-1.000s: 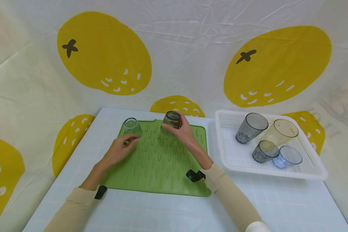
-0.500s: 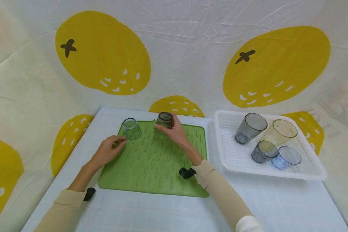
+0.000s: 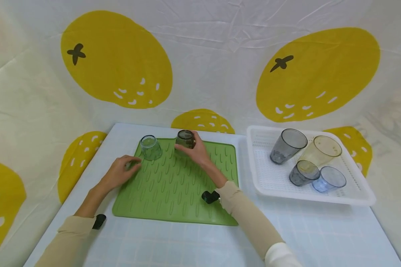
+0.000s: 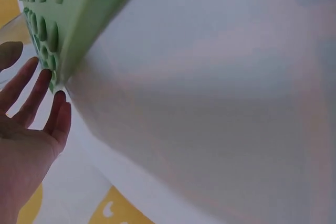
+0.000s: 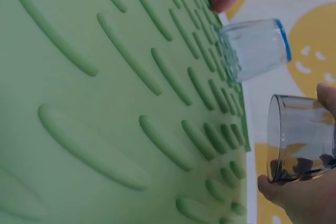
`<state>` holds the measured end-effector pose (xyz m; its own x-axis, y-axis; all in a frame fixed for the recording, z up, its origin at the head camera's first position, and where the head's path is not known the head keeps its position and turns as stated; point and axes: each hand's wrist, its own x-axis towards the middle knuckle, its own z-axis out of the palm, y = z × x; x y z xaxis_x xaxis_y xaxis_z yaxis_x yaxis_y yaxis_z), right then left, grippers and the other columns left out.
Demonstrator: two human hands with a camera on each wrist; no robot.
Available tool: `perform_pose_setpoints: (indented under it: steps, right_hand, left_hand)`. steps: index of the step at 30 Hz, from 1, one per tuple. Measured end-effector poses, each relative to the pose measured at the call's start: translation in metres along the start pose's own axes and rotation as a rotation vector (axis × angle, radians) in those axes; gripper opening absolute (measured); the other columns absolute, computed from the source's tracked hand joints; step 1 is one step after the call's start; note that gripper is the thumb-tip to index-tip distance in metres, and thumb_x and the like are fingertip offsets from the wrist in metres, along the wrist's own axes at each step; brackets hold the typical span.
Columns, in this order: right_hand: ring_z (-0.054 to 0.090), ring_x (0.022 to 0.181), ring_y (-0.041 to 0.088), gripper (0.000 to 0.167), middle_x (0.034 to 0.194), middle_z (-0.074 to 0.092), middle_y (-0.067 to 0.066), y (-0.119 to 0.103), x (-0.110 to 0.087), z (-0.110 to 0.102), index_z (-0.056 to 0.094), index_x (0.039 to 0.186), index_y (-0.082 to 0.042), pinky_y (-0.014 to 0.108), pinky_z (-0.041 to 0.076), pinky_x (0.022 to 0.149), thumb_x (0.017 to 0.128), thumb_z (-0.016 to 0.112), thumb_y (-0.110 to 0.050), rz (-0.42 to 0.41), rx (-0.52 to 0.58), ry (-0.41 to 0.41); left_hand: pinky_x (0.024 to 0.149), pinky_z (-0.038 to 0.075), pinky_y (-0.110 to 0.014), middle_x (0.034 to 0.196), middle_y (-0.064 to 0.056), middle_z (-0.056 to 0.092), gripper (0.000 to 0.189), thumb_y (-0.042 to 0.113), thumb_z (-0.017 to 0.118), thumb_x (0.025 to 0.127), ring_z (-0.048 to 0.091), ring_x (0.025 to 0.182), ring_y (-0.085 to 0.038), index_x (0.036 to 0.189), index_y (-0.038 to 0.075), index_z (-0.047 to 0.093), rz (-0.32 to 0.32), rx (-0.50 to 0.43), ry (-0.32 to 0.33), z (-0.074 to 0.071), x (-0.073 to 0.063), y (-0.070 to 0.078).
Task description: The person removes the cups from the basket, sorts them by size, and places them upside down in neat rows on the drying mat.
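Note:
My right hand (image 3: pixel 196 151) holds a small smoky grey glass (image 3: pixel 185 138) by its sides over the back of the green ridged mat (image 3: pixel 173 193). The glass is upside down; in the right wrist view its rim (image 5: pixel 274 140) faces the mat, with a gap between them. To its left, a clear bluish glass (image 3: pixel 151 147) stands on the mat, narrower end up. My left hand (image 3: pixel 120 171) is beside the mat's left edge, just in front of that glass and apart from it. Its fingers are loosely bent and hold nothing, as the left wrist view shows.
At the right stands a white perforated basket (image 3: pixel 262 185). In it are a tall grey glass (image 3: pixel 285 148), a yellowish glass (image 3: pixel 320 154), a short grey glass (image 3: pixel 302 176) and a blue glass (image 3: pixel 327 181). A fruit-patterned cloth (image 3: pixel 214 74) hangs behind the table (image 3: pixel 153 244).
My right hand has carried the grey glass left, closer to the clear glass. My left hand has drawn back left, away from the clear glass, which stays in place.

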<state>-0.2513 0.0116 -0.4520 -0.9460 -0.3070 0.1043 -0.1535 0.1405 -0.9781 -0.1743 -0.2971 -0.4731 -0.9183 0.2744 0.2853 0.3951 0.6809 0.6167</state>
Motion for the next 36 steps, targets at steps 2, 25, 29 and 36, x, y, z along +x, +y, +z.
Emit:
perform_pose_setpoints:
  steps: [2, 25, 29, 36]
  right_hand:
    - [0.056, 0.118, 0.028, 0.069, 0.14, 0.052, 0.013, 0.002, 0.001, 0.002, 0.04, 0.153, -0.014, 0.042, 0.052, 0.091, 0.095, 0.076, -0.021, 0.005, -0.01, 0.002]
    - [0.053, 0.13, 0.027, 0.073, 0.143, 0.053, 0.012, 0.019, 0.007, 0.02, 0.041, 0.153, -0.011, 0.046, 0.045, 0.107, 0.092, 0.08, -0.016, 0.001, -0.058, -0.013]
    - [0.053, 0.13, 0.026, 0.074, 0.142, 0.054, 0.011, 0.019, 0.007, 0.024, 0.041, 0.153, -0.013, 0.046, 0.045, 0.107, 0.091, 0.081, -0.017, -0.004, -0.078, -0.026]
    - [0.055, 0.126, 0.027, 0.075, 0.141, 0.054, 0.013, 0.017, 0.008, 0.032, 0.038, 0.154, -0.012, 0.044, 0.048, 0.103, 0.092, 0.08, -0.016, -0.039, -0.095, -0.068]
  left_hand:
    - [0.091, 0.051, -0.062, 0.114, -0.029, 0.068, 0.023, 0.003, 0.068, 0.098, 0.063, 0.11, -0.048, 0.117, -0.011, 0.069, -0.011, -0.006, -0.021, -0.001, 0.0, -0.002]
    - [0.107, 0.032, -0.067, 0.138, -0.029, 0.045, 0.039, 0.006, 0.062, 0.103, 0.04, 0.132, -0.048, 0.138, -0.009, 0.053, 0.004, -0.111, -0.201, -0.005, -0.009, -0.028]
    - [0.108, 0.036, -0.056, 0.139, -0.027, 0.046, 0.039, 0.004, 0.062, 0.103, 0.042, 0.132, -0.045, 0.139, -0.007, 0.054, 0.028, -0.104, -0.197, -0.006, -0.01, -0.032]
    - [0.107, 0.026, -0.011, 0.14, -0.025, 0.047, 0.039, 0.003, 0.062, 0.102, 0.042, 0.133, -0.045, 0.14, -0.006, 0.054, 0.043, -0.133, -0.201, -0.006, -0.011, -0.038]
